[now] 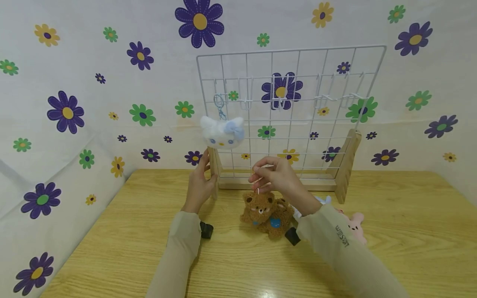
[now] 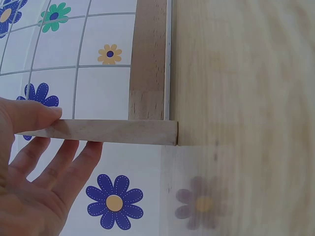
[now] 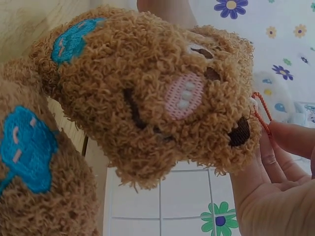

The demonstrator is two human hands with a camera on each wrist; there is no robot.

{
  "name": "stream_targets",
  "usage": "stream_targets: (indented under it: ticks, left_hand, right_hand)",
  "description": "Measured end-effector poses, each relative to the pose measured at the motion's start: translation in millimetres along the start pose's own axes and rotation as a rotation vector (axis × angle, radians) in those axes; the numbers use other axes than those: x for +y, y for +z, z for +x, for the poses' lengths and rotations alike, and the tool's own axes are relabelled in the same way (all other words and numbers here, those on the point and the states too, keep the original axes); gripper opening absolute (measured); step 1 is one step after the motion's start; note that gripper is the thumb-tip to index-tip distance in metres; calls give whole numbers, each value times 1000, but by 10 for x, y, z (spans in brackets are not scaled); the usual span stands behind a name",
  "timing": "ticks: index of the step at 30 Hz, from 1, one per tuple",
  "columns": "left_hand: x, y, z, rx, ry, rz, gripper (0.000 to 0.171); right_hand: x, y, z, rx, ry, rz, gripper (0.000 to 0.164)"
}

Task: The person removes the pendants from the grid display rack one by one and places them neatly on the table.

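My right hand [image 1: 273,174] pinches the reddish cord loop [image 3: 263,110] of a curly brown bear plush [image 1: 259,208], which hangs below the fingers. Against it is a second brown plush with a blue patch [image 1: 275,222]; the right wrist view shows part of it at the lower left. My left hand [image 1: 199,184] grips the left wooden upright [image 2: 113,132] of a rack stand, thumb on one side and fingers on the other. On the white wire grid rack [image 1: 285,120], a white cat-head plush with a blue bow [image 1: 222,132] hangs by a ring and clasp at upper left.
Several white hooks [image 1: 281,100] run along the upper grid. The right wooden upright [image 1: 348,165] stands at the far side. Beside my right forearm lie a pink plush [image 1: 357,225] and a partly hidden white-and-blue one [image 1: 324,200] on the wooden table [image 1: 123,248].
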State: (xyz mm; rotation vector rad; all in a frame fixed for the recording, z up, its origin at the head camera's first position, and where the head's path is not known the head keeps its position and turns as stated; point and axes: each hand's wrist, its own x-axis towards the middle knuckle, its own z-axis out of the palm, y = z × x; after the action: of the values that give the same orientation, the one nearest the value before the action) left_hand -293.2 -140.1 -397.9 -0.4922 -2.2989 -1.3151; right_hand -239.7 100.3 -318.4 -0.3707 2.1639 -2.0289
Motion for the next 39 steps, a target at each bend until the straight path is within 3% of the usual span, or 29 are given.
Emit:
stream_targets:
  ticks: [13,20,31,39]
  left_hand:
    - [21,-8,5,2,2,2,79]
    - [21,-8,5,5,-2,1,79]
    - [15,-26,-1,7,-3,11,79]
    - [8,-13,3,3,4,4,79]
  right_hand:
    - [32,24,-11,-55,71,66,12]
    - [84,64,17,-59,90,39,12]
    - [166,187,110,-7,-39,-48,14]
    - [257,241,177,-3,-79,-72,14]
